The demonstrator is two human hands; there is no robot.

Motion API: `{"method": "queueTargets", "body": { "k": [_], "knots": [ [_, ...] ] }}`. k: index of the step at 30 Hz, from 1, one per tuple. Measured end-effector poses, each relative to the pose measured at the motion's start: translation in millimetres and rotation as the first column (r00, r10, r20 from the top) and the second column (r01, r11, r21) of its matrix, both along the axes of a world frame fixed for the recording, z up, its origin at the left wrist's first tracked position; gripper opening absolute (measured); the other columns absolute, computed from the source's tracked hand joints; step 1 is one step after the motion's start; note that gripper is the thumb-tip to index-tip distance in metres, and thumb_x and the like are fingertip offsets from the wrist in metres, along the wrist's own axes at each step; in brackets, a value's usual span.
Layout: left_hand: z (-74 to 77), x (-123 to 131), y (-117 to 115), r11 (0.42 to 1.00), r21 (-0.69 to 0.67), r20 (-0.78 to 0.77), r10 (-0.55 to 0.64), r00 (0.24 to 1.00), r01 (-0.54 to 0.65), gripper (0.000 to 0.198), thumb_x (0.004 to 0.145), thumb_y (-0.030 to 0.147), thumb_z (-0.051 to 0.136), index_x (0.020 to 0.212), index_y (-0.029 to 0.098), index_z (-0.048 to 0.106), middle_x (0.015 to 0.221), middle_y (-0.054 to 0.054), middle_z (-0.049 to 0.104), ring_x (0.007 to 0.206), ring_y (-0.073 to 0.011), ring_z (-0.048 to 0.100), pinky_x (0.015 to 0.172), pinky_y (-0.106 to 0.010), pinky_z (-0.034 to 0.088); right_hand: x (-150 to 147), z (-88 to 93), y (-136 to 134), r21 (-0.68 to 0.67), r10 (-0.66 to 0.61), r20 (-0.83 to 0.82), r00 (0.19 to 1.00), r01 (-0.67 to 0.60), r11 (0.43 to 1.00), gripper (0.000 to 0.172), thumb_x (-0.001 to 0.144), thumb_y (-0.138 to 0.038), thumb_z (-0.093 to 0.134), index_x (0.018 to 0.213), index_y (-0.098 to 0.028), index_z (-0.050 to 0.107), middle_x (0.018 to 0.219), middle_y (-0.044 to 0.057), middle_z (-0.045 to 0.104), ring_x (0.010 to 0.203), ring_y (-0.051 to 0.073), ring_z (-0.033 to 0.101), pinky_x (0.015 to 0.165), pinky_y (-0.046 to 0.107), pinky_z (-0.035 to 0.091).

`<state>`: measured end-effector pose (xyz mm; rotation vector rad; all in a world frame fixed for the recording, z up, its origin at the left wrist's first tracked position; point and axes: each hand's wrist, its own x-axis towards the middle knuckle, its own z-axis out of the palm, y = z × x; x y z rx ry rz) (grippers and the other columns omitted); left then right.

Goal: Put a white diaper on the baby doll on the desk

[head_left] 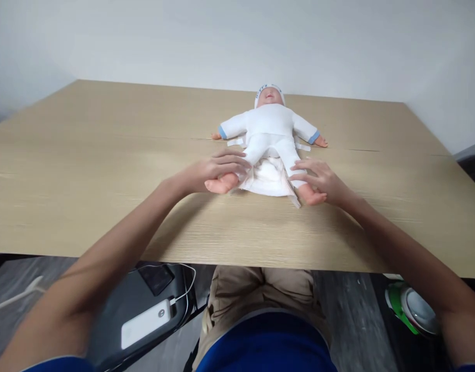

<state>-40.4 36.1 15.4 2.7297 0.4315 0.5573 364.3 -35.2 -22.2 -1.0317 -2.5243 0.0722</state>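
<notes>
A baby doll (pixel 271 120) in a white suit with blue cuffs and a white cap lies on its back, head away from me. Beneath its hips and between its spread legs is an unfolded white diaper (pixel 269 181), with side tabs sticking out on both sides. My left hand (pixel 217 169) rests on the doll's leg at the left, fingers stretched over the shin above the bare foot. On the other leg lies my right hand (pixel 318 178), its fingers spread across the lower shin. Neither hand visibly grips the legs; my thumbs are partly hidden.
The doll lies on a wide wooden table (pixel 105 155) that meets a white wall. Below its front edge, at the left, a white power bank (pixel 146 324) with a cable and a dark phone (pixel 156 279) lie on a dark seat. A green-and-white round object (pixel 411 310) is at the lower right.
</notes>
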Motion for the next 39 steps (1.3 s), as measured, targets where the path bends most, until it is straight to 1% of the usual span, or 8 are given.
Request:
{"method": "queueTargets", "body": {
  "k": [6,12,15,20,24,30,35,39],
  "knots": [
    [-33.4,-10.2,-2.6,1.0,0.006,-0.056,-0.012,0.998,0.012,0.053,0.103,0.011,0.056,0.151,0.031,0.069,0.16,-0.006,0.069,0.164,-0.027,0.048,0.127,-0.054,0.053,-1.0,-9.7,-1.2,-0.033,0.027,-0.004,1.0,-0.027,0.999,0.047,0.107,-0.011,0.047,0.138,-0.027,0.079,0.158,0.01,0.07,0.158,0.028,0.056,0.13,0.058,0.047],
    [-22.2,-6.1,-4.5,0.999,-0.048,-0.102,-0.015,0.995,0.01,0.047,0.11,0.016,0.049,0.15,0.028,0.07,0.159,-0.007,0.069,0.164,-0.0263,0.048,0.131,-0.052,0.047,8.5,2.3,-1.4,-0.178,0.097,-0.114,0.989,-0.116,0.977,0.045,0.114,-0.02,0.04,0.143,-0.024,0.075,0.159,0.011,0.069,0.154,0.025,0.059,0.13,0.053,0.049],
    [-13.7,-0.7,-13.4,0.991,-0.128,-0.16,0.01,0.987,-0.031,0.044,0.112,0.03,0.05,0.154,0.027,0.065,0.161,-0.008,0.066,0.164,-0.0319,0.044,0.132,-0.054,0.044,-1.0,10.3,-11.3,-0.224,0.045,-0.07,0.997,-0.06,0.973,0.044,0.117,-0.032,0.041,0.151,-0.024,0.068,0.159,0.012,0.067,0.154,0.03,0.059,0.129,0.057,0.049],
    [-24.8,21.0,-32.2,0.976,-0.048,-0.148,0.202,0.968,-0.211,0.063,0.097,0.064,0.075,0.143,0.023,0.063,0.152,-0.016,0.065,0.147,-0.0427,0.051,0.122,-0.058,0.046,-40.8,3.9,-41.7,-0.006,-0.129,0.105,0.986,0.13,0.991,0.071,0.106,-0.059,0.067,0.164,-0.018,0.056,0.162,0.021,0.062,0.158,0.043,0.05,0.134,0.068,0.035],
    [-33.8,34.4,-34.5,0.962,0.07,-0.112,0.269,0.957,-0.263,0.027,0.106,0.041,0.058,0.121,0.02,0.066,0.13,-0.015,0.071,0.125,-0.0373,0.06,0.117,-0.06,0.046,-58.1,-6.5,-45.5,0.113,-0.254,0.123,0.959,0.241,0.964,0.039,0.11,-0.026,0.057,0.145,-0.018,0.071,0.146,0.02,0.071,0.144,0.039,0.06,0.121,0.059,0.048],
    [-6.1,40.4,-20.0,0.919,-0.072,0.008,0.389,0.921,-0.388,0.027,0.11,0.038,0.048,0.116,0.021,0.068,0.12,-0.013,0.071,0.116,-0.0332,0.062,0.106,-0.053,0.053,-43.8,5.6,-8.4,0.043,-0.253,-0.09,0.963,0.258,0.965,0.028,0.107,-0.02,0.049,0.114,-0.02,0.076,0.111,0.014,0.075,0.102,0.032,0.069,0.088,0.044,0.055],
    [10.1,57.2,14.8,0.888,-0.186,0.137,0.446,0.884,-0.419,0.037,0.112,0.048,0.049,0.131,0.023,0.069,0.146,-0.013,0.064,0.137,-0.033,0.057,0.123,-0.053,0.044,-39.0,22.7,35.7,0.003,-0.219,-0.358,0.908,0.236,0.972,0.033,0.115,-0.043,0.047,0.115,-0.024,0.073,0.118,0.012,0.074,0.116,0.033,0.069,0.105,0.05,0.054],
    [11.9,70.9,54.8,0.853,-0.309,0.19,0.49,0.851,-0.421,0.035,0.112,0.054,0.051,0.123,0.025,0.068,0.13,-0.011,0.07,0.128,-0.033,0.062,0.117,-0.053,0.048,-38.4,26.9,78.7,-0.074,-0.285,-0.44,0.852,0.282,0.957,0.049,0.114,-0.065,0.045,0.115,-0.025,0.073,0.121,0.011,0.074,0.12,0.032,0.068,0.111,0.052,0.053]
  ]
}}
